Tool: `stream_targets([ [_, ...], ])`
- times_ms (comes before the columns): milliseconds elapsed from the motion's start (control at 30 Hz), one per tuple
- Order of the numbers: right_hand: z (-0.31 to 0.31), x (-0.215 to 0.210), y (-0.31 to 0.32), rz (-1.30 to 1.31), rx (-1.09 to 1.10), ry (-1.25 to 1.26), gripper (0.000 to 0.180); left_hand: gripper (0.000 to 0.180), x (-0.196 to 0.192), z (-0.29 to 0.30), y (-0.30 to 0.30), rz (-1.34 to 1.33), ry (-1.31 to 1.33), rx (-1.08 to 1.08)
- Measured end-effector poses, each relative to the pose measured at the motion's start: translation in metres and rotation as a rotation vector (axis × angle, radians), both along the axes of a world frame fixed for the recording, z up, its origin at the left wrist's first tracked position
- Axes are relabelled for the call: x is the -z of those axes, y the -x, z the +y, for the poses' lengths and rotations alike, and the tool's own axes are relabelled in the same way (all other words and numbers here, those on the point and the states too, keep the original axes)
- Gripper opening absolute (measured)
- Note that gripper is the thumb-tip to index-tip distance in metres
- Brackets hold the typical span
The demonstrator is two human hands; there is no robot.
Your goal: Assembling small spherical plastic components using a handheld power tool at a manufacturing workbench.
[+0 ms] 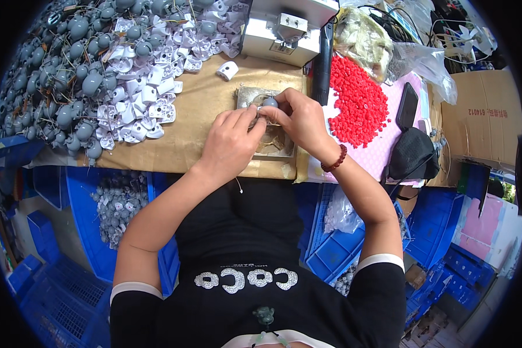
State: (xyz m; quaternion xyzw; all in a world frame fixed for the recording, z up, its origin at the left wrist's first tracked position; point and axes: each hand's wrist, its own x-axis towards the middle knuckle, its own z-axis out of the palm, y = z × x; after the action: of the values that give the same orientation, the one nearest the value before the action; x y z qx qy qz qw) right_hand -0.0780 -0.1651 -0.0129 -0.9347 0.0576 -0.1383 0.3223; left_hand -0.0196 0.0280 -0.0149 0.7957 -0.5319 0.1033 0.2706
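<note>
My right hand [303, 120] pinches a small grey rounded plastic part [270, 102] between thumb and fingers. My left hand [231, 142] meets it there, its fingers closed together against the same part; any other small piece between the fingertips is hidden. Both hands are over a square metal plate [281, 152] lying on the brown-covered table. Beneath my left wrist, a thin cord with a small white end [240, 190] hangs past the table edge. One white plastic cap [227, 71] lies alone beyond my left hand.
Grey rounded parts [64, 75] heap at the far left, beside piled white caps [151, 98]. Ahead stands a metal machine [287, 35] with a black cylinder [322, 72]. To the right are small red pieces [356, 104], a phone [408, 105] and a black pouch [413, 155]. Blue crates [336, 249] sit below.
</note>
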Motion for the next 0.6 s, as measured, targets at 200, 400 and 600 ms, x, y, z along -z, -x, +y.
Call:
stream_targets([
  [200, 0.009, -0.006, 0.003, 0.031, 0.077, -0.042, 0.04, 0.033, -0.024, -0.018, -0.003, 0.239, -0.008, -0.137],
  [400, -0.067, -0.02, -0.016, -0.244, 0.325, 0.176, 0.041, 0.035, -0.014, -0.027, -0.008, 0.189, -0.023, -0.129],
  [600, -0.084, 0.002, -0.045, 0.053, 0.47, 0.192, 0.074, 0.035, -0.014, -0.03, -0.008, 0.189, -0.003, -0.132],
])
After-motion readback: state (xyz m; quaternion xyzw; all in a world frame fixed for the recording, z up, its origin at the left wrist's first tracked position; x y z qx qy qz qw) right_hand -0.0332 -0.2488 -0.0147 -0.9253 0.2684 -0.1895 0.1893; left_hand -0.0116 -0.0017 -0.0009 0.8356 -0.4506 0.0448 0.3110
